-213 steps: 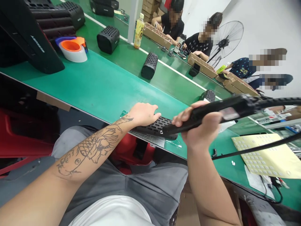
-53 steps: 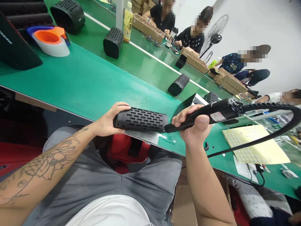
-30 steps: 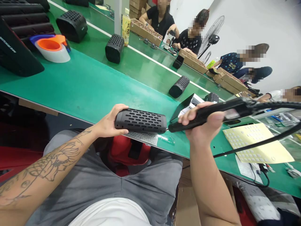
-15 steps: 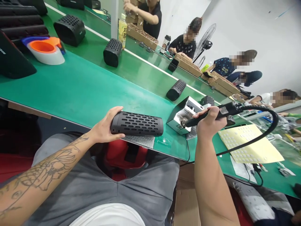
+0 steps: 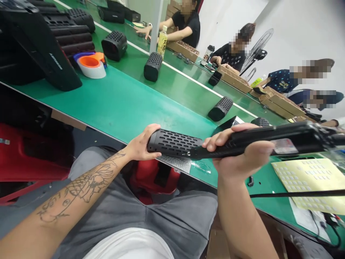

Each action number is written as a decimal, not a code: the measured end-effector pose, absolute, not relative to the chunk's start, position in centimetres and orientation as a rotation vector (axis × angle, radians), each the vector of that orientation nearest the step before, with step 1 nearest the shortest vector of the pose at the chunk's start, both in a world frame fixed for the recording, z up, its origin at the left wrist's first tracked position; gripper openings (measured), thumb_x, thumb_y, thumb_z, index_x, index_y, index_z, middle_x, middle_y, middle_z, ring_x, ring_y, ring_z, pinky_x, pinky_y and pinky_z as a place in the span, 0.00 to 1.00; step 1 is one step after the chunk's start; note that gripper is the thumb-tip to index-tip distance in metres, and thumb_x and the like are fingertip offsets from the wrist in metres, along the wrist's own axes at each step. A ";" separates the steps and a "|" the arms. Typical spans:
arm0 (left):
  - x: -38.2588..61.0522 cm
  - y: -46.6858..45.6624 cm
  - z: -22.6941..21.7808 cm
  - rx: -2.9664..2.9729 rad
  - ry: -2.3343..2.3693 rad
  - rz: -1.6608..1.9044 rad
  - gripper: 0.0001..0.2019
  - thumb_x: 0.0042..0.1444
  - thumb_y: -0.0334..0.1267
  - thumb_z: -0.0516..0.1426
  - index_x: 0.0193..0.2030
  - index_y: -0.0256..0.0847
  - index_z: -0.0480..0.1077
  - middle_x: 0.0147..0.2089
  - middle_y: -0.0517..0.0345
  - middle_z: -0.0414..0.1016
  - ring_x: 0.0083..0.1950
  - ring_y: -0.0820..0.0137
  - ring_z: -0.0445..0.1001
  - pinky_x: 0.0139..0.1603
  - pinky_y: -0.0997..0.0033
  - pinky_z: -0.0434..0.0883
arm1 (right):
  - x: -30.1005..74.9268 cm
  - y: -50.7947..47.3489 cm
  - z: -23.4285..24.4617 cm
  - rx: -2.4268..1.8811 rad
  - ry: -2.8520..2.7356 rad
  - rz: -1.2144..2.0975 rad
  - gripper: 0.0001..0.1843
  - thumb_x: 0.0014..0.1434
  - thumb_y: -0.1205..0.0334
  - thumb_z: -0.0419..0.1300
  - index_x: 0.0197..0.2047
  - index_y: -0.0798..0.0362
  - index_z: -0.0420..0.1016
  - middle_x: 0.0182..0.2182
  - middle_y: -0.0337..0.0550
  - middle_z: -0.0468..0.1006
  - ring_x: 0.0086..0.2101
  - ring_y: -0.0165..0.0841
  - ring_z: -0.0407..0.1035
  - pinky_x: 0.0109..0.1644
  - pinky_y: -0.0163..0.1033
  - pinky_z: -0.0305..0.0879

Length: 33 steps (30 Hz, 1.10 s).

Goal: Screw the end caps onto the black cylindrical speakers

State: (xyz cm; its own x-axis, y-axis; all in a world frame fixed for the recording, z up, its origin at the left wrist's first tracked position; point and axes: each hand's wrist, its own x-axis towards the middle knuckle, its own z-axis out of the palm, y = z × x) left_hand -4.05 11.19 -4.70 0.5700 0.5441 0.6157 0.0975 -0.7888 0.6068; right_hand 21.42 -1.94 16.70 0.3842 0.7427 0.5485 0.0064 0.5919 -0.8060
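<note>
My left hand (image 5: 144,144) is closed round the left end of a black speaker housing (image 5: 178,140) with rows of slots. The housing lies on its side at the table's near edge, partly over a sheet of bubble wrap (image 5: 178,162). In my right hand (image 5: 239,154) is a black electric screwdriver (image 5: 280,138), held level, with its cable running off to the right. A small shiny piece shows at the screwdriver's tip, in front of the housing's lower right edge. Whether the tip touches the housing I cannot tell.
An orange and white tape dispenser (image 5: 93,66) stands at the left, beside stacked black speaker housings (image 5: 72,36). More housings sit along the green bench (image 5: 115,108). A yellow sticker sheet (image 5: 309,176) lies at right. Several people work across the bench.
My right hand has brought the screwdriver from the silver box at right over to the housing. My left hand keeps its hold. The view has turned slightly left.
</note>
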 end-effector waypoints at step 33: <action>-3.5 10.6 -4.5 2.326 0.511 1.185 0.62 0.62 0.48 0.79 0.94 0.47 0.51 0.86 0.28 0.68 0.89 0.32 0.71 0.89 0.27 0.74 | 21.2 0.2 15.6 -0.900 -1.186 0.559 0.31 0.66 0.26 0.79 0.43 0.46 0.83 0.23 0.31 0.80 0.20 0.34 0.75 0.28 0.43 0.81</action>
State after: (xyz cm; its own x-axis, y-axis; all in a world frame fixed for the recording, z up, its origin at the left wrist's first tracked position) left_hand -3.52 10.64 -4.48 0.5560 0.5227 0.6462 0.1104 -0.8170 0.5659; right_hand 21.21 0.23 15.56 0.3073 0.7820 0.5423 0.0787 0.5470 -0.8334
